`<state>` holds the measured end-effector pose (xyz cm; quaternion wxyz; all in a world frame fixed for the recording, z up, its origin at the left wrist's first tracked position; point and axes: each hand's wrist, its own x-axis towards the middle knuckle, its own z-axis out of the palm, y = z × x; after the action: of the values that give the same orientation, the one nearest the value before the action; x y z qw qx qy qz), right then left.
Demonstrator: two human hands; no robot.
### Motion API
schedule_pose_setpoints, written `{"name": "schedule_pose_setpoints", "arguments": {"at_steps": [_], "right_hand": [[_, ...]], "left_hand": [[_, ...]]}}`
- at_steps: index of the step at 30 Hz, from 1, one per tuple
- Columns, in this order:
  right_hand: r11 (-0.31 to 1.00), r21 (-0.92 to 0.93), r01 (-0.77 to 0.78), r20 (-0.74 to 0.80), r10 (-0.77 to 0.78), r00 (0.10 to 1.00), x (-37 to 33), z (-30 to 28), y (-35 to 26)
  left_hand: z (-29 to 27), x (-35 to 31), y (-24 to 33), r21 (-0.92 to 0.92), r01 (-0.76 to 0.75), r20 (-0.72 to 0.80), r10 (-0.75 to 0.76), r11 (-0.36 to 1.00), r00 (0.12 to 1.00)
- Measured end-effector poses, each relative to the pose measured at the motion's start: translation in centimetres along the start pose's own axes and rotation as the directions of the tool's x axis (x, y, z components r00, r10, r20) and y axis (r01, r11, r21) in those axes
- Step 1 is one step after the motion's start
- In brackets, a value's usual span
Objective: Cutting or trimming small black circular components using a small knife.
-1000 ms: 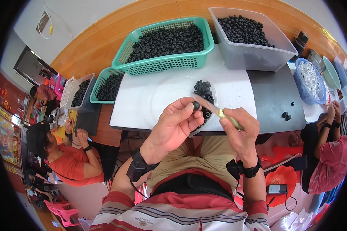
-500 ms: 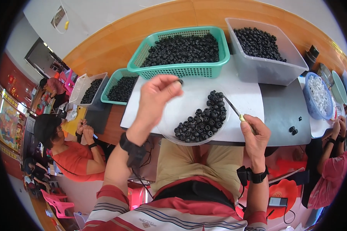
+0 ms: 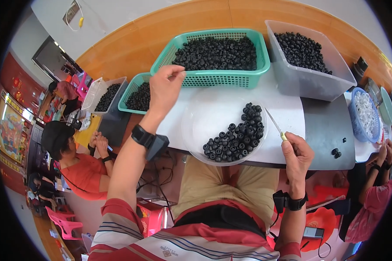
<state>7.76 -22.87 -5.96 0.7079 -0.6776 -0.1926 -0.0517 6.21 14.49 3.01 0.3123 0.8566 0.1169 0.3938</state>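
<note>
Shifted to the near rim of the green basket (image 3: pixel 237 81), the left hand (image 3: pixel 166 85) is held curled, its grip impossible to tell, while the knife (image 3: pixel 274 122) is gripped by the right hand (image 3: pixel 298 152) beside the clear dish (image 3: pixel 207 117) of black beads (image 3: pixel 240 137), seemingly left idle.

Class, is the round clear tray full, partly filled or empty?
Partly filled. Black pieces cluster along the lower right of the round clear tray, while its upper left is bare.
</note>
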Motion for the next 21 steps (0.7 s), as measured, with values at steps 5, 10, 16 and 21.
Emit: {"name": "schedule_pose_setpoints", "arguments": {"at_steps": [5,10,16,21], "right_hand": [[1.0,-0.019,0.001,0.007,-0.001,1.0,0.0,0.0,-0.2],[1.0,-0.028,0.013,0.019,-0.013,1.0,0.0,0.2,-0.3],[1.0,-0.025,0.018,0.015,-0.018,1.0,-0.1,0.0,0.1],[0.999,-0.027,0.02,0.032,-0.019,0.999,-0.1,0.1,-0.2]], "left_hand": [[1.6,-4.4,0.6,-0.068,-0.022,0.223,0.036,0.997,0.974],[1.9,-6.6,1.7,0.008,-0.138,0.469,0.118,0.99,0.875],[1.5,-6.9,3.7,-0.052,-0.077,0.514,0.093,0.996,0.853],[2.0,-7.6,4.6,-0.107,-0.065,0.598,0.116,0.992,0.793]]}}
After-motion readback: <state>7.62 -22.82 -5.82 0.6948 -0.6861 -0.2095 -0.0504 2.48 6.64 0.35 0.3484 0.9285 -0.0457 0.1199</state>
